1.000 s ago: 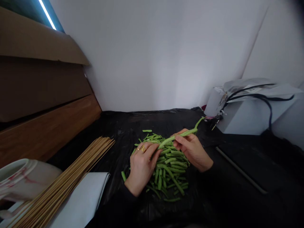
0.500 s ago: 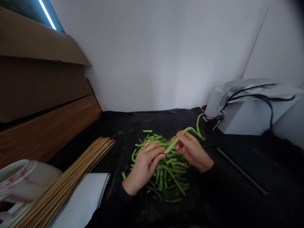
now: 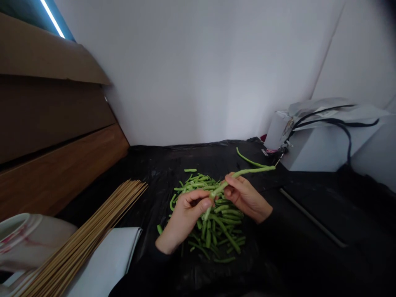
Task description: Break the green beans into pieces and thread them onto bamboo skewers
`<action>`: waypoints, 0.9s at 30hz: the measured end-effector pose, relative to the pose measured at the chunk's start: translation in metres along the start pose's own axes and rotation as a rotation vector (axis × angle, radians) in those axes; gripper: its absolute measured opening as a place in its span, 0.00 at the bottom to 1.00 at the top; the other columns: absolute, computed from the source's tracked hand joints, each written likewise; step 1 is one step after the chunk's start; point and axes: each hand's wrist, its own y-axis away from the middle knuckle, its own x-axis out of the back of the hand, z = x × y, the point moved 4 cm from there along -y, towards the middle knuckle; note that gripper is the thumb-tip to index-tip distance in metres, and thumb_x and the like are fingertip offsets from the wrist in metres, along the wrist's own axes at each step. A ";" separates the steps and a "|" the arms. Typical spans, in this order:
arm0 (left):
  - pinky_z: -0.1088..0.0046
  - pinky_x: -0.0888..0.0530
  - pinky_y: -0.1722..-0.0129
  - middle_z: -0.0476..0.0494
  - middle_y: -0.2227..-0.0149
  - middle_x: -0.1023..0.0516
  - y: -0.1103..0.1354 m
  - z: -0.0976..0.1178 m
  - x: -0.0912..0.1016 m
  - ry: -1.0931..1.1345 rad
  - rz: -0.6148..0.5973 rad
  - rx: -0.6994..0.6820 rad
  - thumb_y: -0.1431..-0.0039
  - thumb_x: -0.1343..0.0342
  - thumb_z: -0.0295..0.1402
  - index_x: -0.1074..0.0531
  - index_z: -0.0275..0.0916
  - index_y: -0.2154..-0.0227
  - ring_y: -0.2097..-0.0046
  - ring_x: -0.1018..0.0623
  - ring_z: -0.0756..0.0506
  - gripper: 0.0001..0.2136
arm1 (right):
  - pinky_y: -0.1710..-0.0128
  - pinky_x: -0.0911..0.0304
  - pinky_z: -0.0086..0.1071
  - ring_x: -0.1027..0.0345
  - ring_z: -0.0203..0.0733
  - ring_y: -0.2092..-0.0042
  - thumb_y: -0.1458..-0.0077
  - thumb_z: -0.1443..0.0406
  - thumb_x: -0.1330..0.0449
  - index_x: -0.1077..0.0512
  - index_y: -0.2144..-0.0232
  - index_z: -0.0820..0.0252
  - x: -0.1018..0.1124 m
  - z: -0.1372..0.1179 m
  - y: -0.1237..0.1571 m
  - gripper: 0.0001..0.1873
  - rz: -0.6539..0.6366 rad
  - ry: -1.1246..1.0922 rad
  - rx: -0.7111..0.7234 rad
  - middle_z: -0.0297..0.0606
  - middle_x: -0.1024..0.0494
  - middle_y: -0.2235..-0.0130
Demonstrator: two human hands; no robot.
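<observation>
A long green bean [image 3: 255, 170] is pinched by both of my hands above a pile of cut bean pieces [image 3: 229, 222]. My left hand [image 3: 182, 216] grips it close to its near end between thumb and fingers. There a short light-green piece [image 3: 207, 213] points down below my thumb; whether it is still joined to the bean I cannot tell. My right hand [image 3: 249, 200] closes around the bean a little farther along. Past my right hand the bean runs out to the right, then folds back sharply to a thin tip.
Black plastic sheeting [image 3: 154, 159] covers the table. To the left lie a bundle of thin wooden sticks [image 3: 102, 225], a folded white sheet [image 3: 116, 251] and a stained white container [image 3: 34, 237]. A white box [image 3: 321, 150] with black straps stands at the back right.
The bean's near end has bent, with a short piece now pointing down by my left thumb. Its far part has swung from an upright loop to lie flatter. My left fingers have shifted their pinch.
</observation>
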 end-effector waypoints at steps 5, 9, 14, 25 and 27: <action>0.75 0.27 0.72 0.46 0.74 0.21 0.000 0.007 0.004 -0.132 0.117 -0.096 0.55 0.31 0.35 0.21 0.36 0.72 0.73 0.24 0.48 0.09 | 0.77 0.45 0.25 0.40 0.28 0.78 0.52 0.59 0.31 0.32 0.76 0.59 0.005 -0.005 -0.001 0.15 0.036 0.029 0.064 0.27 0.31 0.79; 0.74 0.25 0.70 0.45 0.73 0.19 0.001 0.009 0.006 -0.236 0.197 -0.170 0.50 0.34 0.32 0.20 0.37 0.68 0.71 0.22 0.48 0.06 | 0.78 0.47 0.25 0.42 0.29 0.79 0.52 0.56 0.31 0.33 0.76 0.59 0.003 -0.003 0.000 0.17 0.037 0.072 0.065 0.27 0.31 0.80; 0.71 0.21 0.68 0.45 0.73 0.18 0.002 0.008 0.007 -0.060 0.259 -0.102 0.49 0.35 0.32 0.19 0.37 0.65 0.72 0.20 0.46 0.08 | 0.78 0.50 0.26 0.43 0.29 0.79 0.51 0.55 0.32 0.32 0.76 0.59 -0.002 0.001 0.003 0.16 0.003 0.117 0.030 0.27 0.32 0.81; 0.70 0.19 0.67 0.44 0.69 0.16 0.006 0.005 0.005 0.046 0.386 -0.071 0.52 0.33 0.32 0.19 0.37 0.66 0.70 0.18 0.46 0.10 | 0.79 0.52 0.27 0.45 0.29 0.80 0.52 0.54 0.32 0.30 0.78 0.59 -0.003 0.003 0.003 0.17 0.037 0.126 0.013 0.29 0.31 0.81; 0.71 0.19 0.67 0.44 0.69 0.16 0.005 0.003 0.005 0.065 0.398 -0.070 0.52 0.33 0.32 0.19 0.37 0.65 0.70 0.18 0.46 0.10 | 0.80 0.52 0.27 0.45 0.29 0.81 0.53 0.54 0.32 0.30 0.78 0.60 -0.003 0.002 0.003 0.17 0.050 0.137 0.033 0.29 0.31 0.82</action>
